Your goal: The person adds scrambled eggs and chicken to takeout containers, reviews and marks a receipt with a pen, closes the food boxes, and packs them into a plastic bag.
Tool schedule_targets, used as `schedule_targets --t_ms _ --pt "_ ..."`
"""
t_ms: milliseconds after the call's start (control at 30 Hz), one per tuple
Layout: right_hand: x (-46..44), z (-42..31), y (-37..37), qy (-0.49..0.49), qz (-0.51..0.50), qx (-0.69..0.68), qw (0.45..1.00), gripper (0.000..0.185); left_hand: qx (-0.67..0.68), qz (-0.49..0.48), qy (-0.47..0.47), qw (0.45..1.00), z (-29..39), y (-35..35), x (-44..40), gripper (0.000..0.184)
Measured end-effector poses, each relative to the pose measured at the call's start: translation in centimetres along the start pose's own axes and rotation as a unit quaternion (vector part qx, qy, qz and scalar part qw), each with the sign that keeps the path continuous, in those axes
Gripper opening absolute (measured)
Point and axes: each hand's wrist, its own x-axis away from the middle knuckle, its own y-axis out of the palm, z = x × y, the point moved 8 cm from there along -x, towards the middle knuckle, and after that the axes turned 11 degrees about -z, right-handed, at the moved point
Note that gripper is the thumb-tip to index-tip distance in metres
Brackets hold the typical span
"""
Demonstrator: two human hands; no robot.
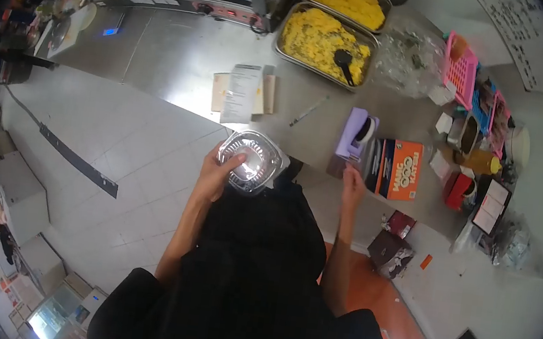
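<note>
In my left hand (215, 175) is a clear plastic clamshell container (252, 160), closed, held at waist height in front of the counter edge. The thumb lies across its lid and the fingers go underneath. My right hand (352, 187) is closed in a pinch at the near end of a purple tape dispenser (352, 133). A roll of tape sits in the dispenser. The pinched tape end is too thin to see clearly. Right beside that hand stands an orange and black box (399, 170).
On the steel counter (178, 49) lie a printed paper (243, 91) and a pen (309, 111). Trays of yellow food (321, 37) stand behind, one with a black scoop (344, 63). Plastic bags (410, 58) and a pink basket (460, 67) are at the right.
</note>
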Motion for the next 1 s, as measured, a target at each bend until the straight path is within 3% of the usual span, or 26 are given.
schedule_targets --t_ms 133,200,233,300,367,400,467,600,733,800,833,867,900,933,967,1000 --pt "0.7 0.9 0.2 -0.015 0.062 0.031 0.998 0.026 -0.003 0.027 -0.006 1.000 -2.0 2.4 -0.1 0.048" --pt "0.9 4.0 0.2 0.116 0.049 0.103 0.987 0.027 -0.010 0.016 -0.007 1.000 -1.9 3.7 -0.1 0.049" --pt "0.7 4.3 -0.1 0.108 0.055 0.099 0.988 0.027 -0.011 0.008 0.000 1.000 -1.4 4.4 -0.7 0.050" --pt "2.1 -0.8 2.2 0.031 -0.056 0.026 0.998 0.027 -0.032 0.013 0.000 0.999 -0.7 4.8 -0.9 0.054" --pt "4.1 -10.4 4.6 0.061 -0.237 -0.061 0.968 0.030 -0.102 -0.004 -0.024 0.994 -0.2 5.2 -1.3 0.059" --pt "3.8 -12.3 4.9 0.056 -0.234 -0.059 0.969 0.030 -0.128 -0.012 -0.011 0.992 0.1 5.3 -1.7 0.062" --pt "4.1 -16.7 7.1 -0.091 -0.344 0.004 0.934 0.032 -0.136 -0.034 -0.006 0.990 0.6 5.5 -2.2 0.060" --pt "3.0 -18.6 7.9 -0.117 -0.325 0.161 0.924 0.035 -0.159 -0.077 0.018 0.984 1.6 5.9 -2.2 0.059" --pt "2.4 -16.4 9.1 -0.020 -0.361 0.182 0.915 0.039 -0.133 -0.055 0.018 0.989 1.8 4.8 -1.3 0.058" --pt "3.0 -18.0 9.4 -0.038 -0.340 0.251 0.905 0.039 -0.133 -0.052 0.020 0.990 1.8 4.2 -0.6 0.064" --pt "2.5 -16.8 9.9 -0.057 -0.333 0.233 0.912 0.042 -0.212 -0.015 0.043 0.976 1.8 3.2 -0.4 0.065" --pt "2.1 -14.9 10.1 -0.034 -0.314 0.194 0.929 0.040 -0.161 -0.018 0.043 0.986 1.5 2.9 0.2 0.064" --pt "2.7 -16.1 10.4 -0.026 -0.304 0.169 0.937 0.033 -0.252 0.022 0.112 0.961 -0.3 0.5 -1.0 0.063" --pt "2.7 -16.7 10.9 -0.051 -0.278 0.151 0.947 0.029 -0.257 0.018 0.120 0.959 2.7 1.6 1.2 0.065" --pt "2.3 -16.4 10.2 -0.121 -0.177 0.240 0.947 0.038 -0.241 0.036 0.152 0.958 2.1 0.7 1.3 0.065" --pt "2.4 -16.0 10.0 -0.244 -0.039 0.239 0.939 0.046 -0.223 0.059 0.148 0.962 2.9 0.6 2.4 0.065"
